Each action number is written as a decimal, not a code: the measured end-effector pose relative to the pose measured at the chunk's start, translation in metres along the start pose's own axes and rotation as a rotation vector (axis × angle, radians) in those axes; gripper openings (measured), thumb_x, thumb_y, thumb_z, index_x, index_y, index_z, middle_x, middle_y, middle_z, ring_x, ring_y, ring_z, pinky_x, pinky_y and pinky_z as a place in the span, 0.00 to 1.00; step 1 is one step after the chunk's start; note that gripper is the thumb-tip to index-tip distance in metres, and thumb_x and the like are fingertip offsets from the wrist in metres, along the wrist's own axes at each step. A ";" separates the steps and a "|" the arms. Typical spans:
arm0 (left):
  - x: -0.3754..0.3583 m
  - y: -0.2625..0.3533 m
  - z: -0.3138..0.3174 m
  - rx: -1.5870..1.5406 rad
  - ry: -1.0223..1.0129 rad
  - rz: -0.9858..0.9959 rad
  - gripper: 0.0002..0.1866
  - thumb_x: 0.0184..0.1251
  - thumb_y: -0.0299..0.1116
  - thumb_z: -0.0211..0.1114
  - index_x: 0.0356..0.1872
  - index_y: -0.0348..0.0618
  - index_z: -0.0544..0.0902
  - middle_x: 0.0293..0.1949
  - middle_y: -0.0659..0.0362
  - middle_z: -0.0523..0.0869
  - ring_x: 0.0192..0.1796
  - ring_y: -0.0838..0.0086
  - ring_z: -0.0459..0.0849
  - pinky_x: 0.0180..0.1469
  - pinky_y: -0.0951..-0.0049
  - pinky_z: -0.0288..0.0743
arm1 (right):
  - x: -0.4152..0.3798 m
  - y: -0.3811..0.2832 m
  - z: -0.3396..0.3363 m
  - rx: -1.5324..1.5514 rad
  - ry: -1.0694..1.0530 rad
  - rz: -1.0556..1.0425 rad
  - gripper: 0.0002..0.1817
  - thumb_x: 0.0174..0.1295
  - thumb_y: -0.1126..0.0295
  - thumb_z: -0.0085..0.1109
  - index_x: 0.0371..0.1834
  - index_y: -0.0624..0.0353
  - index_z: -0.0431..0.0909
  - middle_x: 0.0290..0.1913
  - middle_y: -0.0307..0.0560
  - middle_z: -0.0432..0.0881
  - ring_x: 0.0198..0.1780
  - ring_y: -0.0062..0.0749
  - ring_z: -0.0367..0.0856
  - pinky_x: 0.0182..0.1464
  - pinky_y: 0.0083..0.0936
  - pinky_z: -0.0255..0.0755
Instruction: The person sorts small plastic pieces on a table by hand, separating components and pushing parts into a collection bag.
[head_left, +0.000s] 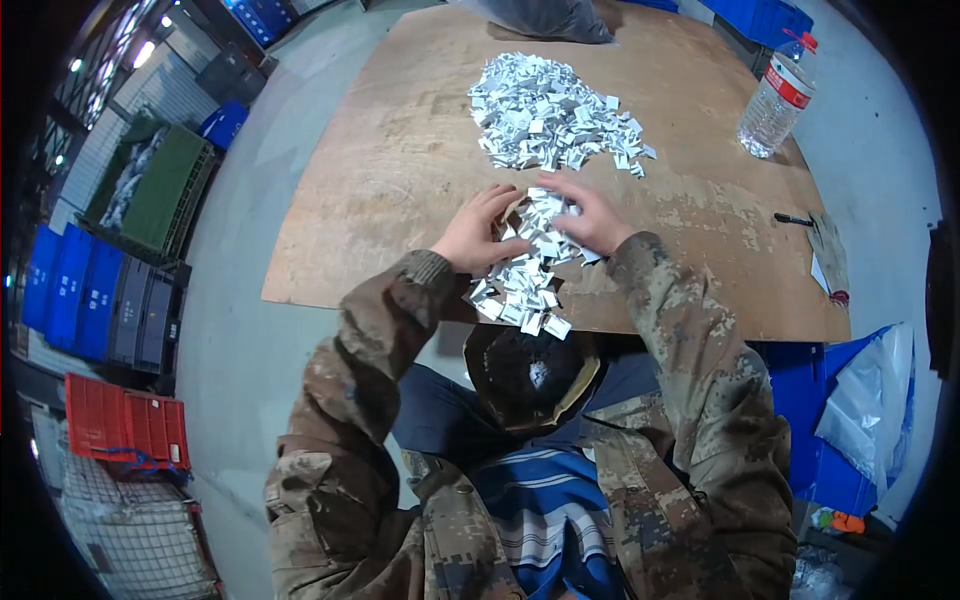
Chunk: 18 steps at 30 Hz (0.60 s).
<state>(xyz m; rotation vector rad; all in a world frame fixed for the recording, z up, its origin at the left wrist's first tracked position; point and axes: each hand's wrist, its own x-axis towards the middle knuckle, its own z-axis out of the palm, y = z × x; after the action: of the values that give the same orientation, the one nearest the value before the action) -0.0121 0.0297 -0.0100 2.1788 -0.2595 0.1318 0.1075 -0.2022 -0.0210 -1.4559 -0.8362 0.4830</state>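
A small heap of flat white pieces runs to the near edge of the wooden table, and some pieces stick out at that edge. My left hand rests against the heap's left side, fingers stretched out and thumb over the pieces. On the other side, my right hand curves around the heap with its fingers apart. Neither hand grips a piece that I can make out. Beyond them lies a larger pile of similar white pieces. Below the table edge, between my knees, a dark open container shows a few pale bits inside.
The wooden table carries a water bottle, a black marker, a glove and a grey bag. Blue crates and a red crate stand left. A plastic bag hangs over a blue bin at right.
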 end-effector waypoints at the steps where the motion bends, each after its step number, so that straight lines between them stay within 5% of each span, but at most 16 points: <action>1: 0.010 -0.001 0.007 0.230 0.060 0.147 0.40 0.63 0.39 0.81 0.75 0.39 0.75 0.72 0.48 0.80 0.72 0.55 0.79 0.72 0.62 0.74 | 0.002 0.006 0.009 -0.400 0.045 -0.272 0.31 0.59 0.70 0.60 0.71 0.57 0.81 0.66 0.54 0.84 0.54 0.36 0.82 0.58 0.28 0.77; 2: 0.013 -0.002 0.011 0.458 0.119 0.290 0.39 0.64 0.38 0.80 0.74 0.39 0.75 0.72 0.48 0.80 0.72 0.54 0.78 0.72 0.62 0.74 | 0.001 0.011 0.013 -0.798 0.087 -0.541 0.31 0.60 0.69 0.61 0.71 0.57 0.80 0.67 0.56 0.83 0.60 0.44 0.83 0.64 0.33 0.77; 3: 0.012 -0.005 0.013 0.456 0.119 0.289 0.39 0.64 0.38 0.80 0.74 0.39 0.75 0.72 0.48 0.80 0.72 0.54 0.78 0.72 0.62 0.74 | -0.003 0.008 0.012 -0.799 0.086 -0.538 0.31 0.60 0.69 0.61 0.71 0.57 0.80 0.67 0.56 0.83 0.60 0.44 0.83 0.64 0.33 0.77; 7: 0.001 -0.016 0.006 0.161 0.016 0.189 0.34 0.67 0.37 0.76 0.73 0.38 0.76 0.72 0.48 0.80 0.74 0.52 0.77 0.73 0.60 0.74 | -0.014 -0.015 -0.003 -0.613 -0.164 -0.074 0.33 0.63 0.68 0.59 0.75 0.56 0.76 0.74 0.60 0.76 0.75 0.56 0.73 0.77 0.42 0.67; 12: -0.042 0.000 0.007 -0.062 0.071 0.046 0.30 0.71 0.36 0.72 0.72 0.39 0.77 0.73 0.48 0.79 0.75 0.51 0.76 0.73 0.58 0.74 | -0.046 0.012 0.000 -0.630 0.032 -0.275 0.33 0.66 0.68 0.58 0.77 0.59 0.71 0.80 0.64 0.67 0.80 0.58 0.66 0.80 0.44 0.62; 18: -0.089 0.036 0.016 0.087 0.102 -0.018 0.30 0.75 0.37 0.68 0.74 0.37 0.75 0.77 0.45 0.74 0.78 0.50 0.72 0.77 0.56 0.69 | -0.099 -0.009 0.026 -0.799 0.136 -0.152 0.33 0.68 0.68 0.57 0.77 0.65 0.68 0.81 0.68 0.63 0.79 0.62 0.65 0.80 0.48 0.62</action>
<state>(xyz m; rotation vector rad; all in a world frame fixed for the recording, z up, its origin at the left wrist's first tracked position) -0.1068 0.0084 -0.0083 2.2523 -0.1790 0.2467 0.0236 -0.2590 -0.0345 -2.0978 -1.0809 -0.0964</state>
